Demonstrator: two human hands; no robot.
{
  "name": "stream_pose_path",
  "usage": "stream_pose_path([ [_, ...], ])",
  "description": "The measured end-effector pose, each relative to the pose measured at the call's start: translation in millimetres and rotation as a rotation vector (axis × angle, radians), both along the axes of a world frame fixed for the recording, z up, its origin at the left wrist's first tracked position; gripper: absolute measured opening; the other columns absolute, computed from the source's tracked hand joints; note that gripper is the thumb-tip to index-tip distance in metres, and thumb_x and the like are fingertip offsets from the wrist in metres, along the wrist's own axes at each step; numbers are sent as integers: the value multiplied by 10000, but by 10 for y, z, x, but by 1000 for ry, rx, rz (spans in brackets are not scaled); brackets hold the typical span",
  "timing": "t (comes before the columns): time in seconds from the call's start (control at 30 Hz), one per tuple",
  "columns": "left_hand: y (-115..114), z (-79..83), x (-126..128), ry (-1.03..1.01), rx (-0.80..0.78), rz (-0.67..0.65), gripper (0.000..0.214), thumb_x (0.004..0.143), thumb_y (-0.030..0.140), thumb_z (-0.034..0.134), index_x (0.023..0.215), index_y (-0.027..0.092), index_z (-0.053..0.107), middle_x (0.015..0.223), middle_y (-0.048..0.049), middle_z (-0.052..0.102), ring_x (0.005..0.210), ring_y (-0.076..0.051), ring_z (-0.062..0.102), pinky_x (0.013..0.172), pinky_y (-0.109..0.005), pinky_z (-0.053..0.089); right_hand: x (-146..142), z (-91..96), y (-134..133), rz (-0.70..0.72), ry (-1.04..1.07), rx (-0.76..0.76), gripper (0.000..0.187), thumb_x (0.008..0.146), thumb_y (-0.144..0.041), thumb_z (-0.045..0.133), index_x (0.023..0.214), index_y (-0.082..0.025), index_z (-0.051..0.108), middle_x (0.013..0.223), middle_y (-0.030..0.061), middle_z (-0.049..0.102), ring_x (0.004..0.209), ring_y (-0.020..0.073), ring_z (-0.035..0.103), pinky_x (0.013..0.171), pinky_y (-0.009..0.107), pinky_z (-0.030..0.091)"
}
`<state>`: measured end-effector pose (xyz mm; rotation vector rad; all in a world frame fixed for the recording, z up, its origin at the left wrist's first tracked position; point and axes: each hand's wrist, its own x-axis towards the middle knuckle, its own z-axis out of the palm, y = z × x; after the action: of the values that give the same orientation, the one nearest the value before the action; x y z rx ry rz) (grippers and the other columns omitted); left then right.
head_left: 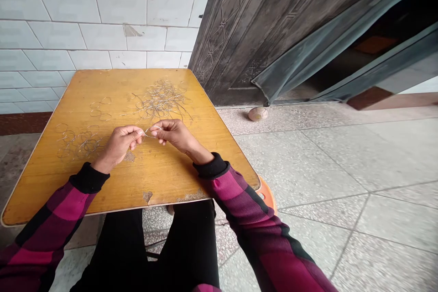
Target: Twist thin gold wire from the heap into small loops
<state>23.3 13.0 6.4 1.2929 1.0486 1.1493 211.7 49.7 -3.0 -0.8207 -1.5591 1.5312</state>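
Between my two hands is a thin, bent wire loop (148, 132), held just above the wooden table (171, 164). My left hand (123, 142) pinches its left end between thumb and fingers. On the other side, my right hand (173, 133) grips the loop, its fingers curled and partly hiding the wire. Beyond my hands lies a tangled pile of wire pieces (163, 99). A smaller group of wire loops (85, 143) rests left of my left hand, with a few separate wire loops (101, 108) farther back.
A white tiled wall (102, 36) stands behind the table. To the right are a dark carved door (236, 32), a greenish curtain (301, 54) and a round stone-like object (258, 114) on the floor. Part of an orange stool (268, 194) shows by the table's right corner.
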Motion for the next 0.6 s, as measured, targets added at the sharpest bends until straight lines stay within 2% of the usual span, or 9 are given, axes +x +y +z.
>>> stream_pose_path([
  [0.1,2,-6,1,40,-1,-22,208,721,323,664,625,144,619,577,5,549,452,-54,391,443,-207,302,-9,-17,1,-3,20,-43,333,660,-410,800,774,-134,652,574,-52,587,481,46,516,452,170,420],
  [0.23,-11,-8,-17,200,-32,-159,153,702,305,674,725,154,669,640,4,572,507,-78,444,474,-215,357,-8,-16,5,17,31,-96,347,643,-405,812,758,-128,639,606,-38,617,490,54,557,468,179,460],
  [0.33,-30,-7,-31,322,-43,-230,146,702,295,675,766,164,681,654,7,575,537,-89,453,480,-212,346,-6,-5,6,36,34,-132,363,642,-421,811,760,-127,634,619,-32,636,483,58,581,461,176,473],
  [0.43,-40,-4,-28,337,-25,-204,137,714,301,660,693,165,660,604,19,536,535,-85,423,476,-205,312,-2,6,4,46,54,-160,360,642,-416,816,759,-127,637,628,-30,645,480,55,588,457,169,481],
  [0.6,-23,-7,-14,183,-16,-140,185,688,340,681,640,168,632,566,17,532,511,-85,412,474,-212,320,7,12,13,33,144,-251,336,629,-377,837,760,-132,648,634,-32,656,494,50,595,462,151,493],
])
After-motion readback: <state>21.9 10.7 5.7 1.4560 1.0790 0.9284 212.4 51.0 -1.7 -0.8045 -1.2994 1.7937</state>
